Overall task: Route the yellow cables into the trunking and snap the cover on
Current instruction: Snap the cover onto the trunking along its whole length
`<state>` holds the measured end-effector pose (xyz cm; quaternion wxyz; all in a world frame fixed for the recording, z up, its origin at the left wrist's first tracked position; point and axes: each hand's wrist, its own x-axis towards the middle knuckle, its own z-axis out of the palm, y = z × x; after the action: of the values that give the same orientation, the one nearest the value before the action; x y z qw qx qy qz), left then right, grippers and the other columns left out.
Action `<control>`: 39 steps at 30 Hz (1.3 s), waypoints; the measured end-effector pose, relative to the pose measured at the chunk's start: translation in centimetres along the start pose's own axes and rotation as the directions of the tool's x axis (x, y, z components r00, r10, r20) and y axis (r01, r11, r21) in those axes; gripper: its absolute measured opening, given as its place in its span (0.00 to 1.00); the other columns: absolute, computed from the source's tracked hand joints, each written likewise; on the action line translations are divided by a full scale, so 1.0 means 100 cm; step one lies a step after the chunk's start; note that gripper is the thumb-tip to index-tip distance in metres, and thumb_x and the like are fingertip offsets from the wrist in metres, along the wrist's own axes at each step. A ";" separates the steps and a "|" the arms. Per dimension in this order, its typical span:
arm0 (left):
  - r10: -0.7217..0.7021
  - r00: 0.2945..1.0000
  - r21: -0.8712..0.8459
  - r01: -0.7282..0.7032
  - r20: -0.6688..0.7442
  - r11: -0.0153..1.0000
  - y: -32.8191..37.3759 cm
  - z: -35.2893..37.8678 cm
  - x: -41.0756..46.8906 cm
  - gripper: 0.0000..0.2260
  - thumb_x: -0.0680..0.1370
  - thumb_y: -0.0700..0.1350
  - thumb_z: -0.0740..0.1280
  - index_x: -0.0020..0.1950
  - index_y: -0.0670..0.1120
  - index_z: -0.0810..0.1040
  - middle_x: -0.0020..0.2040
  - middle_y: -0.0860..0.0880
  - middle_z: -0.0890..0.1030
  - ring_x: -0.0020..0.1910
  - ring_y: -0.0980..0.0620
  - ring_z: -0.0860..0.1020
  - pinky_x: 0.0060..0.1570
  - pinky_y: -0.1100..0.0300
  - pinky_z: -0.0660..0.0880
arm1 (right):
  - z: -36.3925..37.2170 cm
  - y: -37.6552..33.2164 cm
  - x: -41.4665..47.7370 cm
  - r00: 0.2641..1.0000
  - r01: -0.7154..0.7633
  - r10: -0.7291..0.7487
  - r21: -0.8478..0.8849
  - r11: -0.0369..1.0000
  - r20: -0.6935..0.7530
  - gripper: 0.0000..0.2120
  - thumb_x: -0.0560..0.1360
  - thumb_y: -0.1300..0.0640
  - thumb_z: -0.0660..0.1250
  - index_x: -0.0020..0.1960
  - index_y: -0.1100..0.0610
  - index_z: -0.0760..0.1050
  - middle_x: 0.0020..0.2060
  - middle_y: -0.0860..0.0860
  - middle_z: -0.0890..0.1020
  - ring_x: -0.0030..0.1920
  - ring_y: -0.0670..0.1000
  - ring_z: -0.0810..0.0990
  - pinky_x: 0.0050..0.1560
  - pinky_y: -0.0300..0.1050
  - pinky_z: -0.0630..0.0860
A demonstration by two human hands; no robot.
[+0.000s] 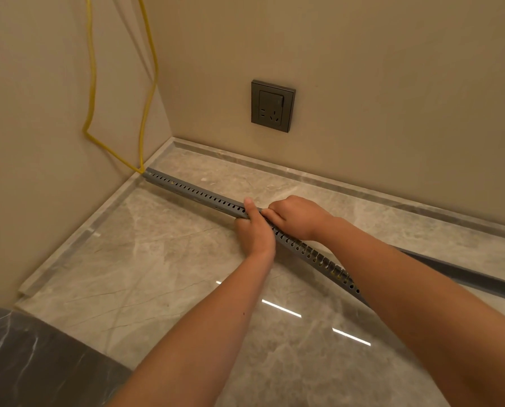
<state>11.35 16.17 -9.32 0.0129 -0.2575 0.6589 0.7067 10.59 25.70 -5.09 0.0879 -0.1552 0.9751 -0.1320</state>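
Hands meet mid-trunking [204, 196]: left hand [255, 230] and right hand [296, 215] each grip it, clamped. Yellow cables [91, 83] enter its far end on the floor [157, 274].

Beige walls [362, 69], glossy marble floor [172, 259]

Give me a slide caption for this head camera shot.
Both hands, left and right, press on the grey slotted trunking on the marble floor, yellow cables entering its corner end.

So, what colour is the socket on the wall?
Dark grey, on a beige wall; the socket shows in the head view.
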 end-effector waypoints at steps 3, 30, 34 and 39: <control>-0.055 0.975 -0.060 0.070 0.214 0.996 -0.004 -0.011 0.006 0.23 0.81 0.59 0.56 0.53 0.39 0.73 0.38 0.46 0.79 0.35 0.51 0.79 0.30 0.60 0.75 | -0.005 0.002 0.000 1.000 0.000 -0.001 -0.051 0.999 -0.017 0.21 0.82 0.45 0.51 0.40 0.55 0.72 0.33 0.51 0.76 0.37 0.53 0.75 0.39 0.48 0.72; -0.222 0.895 -0.160 0.303 0.387 0.940 0.006 -0.030 0.006 0.17 0.79 0.42 0.65 0.65 0.38 0.66 0.55 0.40 0.80 0.49 0.49 0.82 0.45 0.50 0.82 | 0.002 0.013 -0.009 1.000 -0.021 0.018 -0.112 0.993 -0.024 0.21 0.83 0.45 0.50 0.45 0.56 0.75 0.32 0.48 0.73 0.36 0.51 0.73 0.37 0.45 0.65; -0.183 0.947 -0.151 0.228 0.265 0.962 0.002 -0.025 0.001 0.11 0.78 0.42 0.66 0.56 0.40 0.68 0.48 0.42 0.79 0.44 0.51 0.80 0.37 0.57 0.82 | 0.005 0.012 -0.010 0.999 -0.032 0.031 -0.103 0.994 -0.008 0.21 0.82 0.44 0.50 0.43 0.55 0.74 0.31 0.47 0.72 0.37 0.52 0.73 0.36 0.45 0.65; -0.081 0.989 -0.065 0.090 0.124 0.994 -0.006 -0.020 0.000 0.14 0.69 0.51 0.69 0.47 0.43 0.71 0.47 0.42 0.81 0.46 0.46 0.82 0.48 0.45 0.81 | 0.007 0.012 -0.011 0.998 -0.058 0.058 -0.002 0.998 0.018 0.20 0.82 0.45 0.51 0.37 0.52 0.69 0.29 0.47 0.71 0.34 0.50 0.71 0.37 0.46 0.66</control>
<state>12.29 14.37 -9.81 0.0742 -0.2424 0.6199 0.7426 11.46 26.98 -5.93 0.1002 -0.1281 0.9784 -0.1275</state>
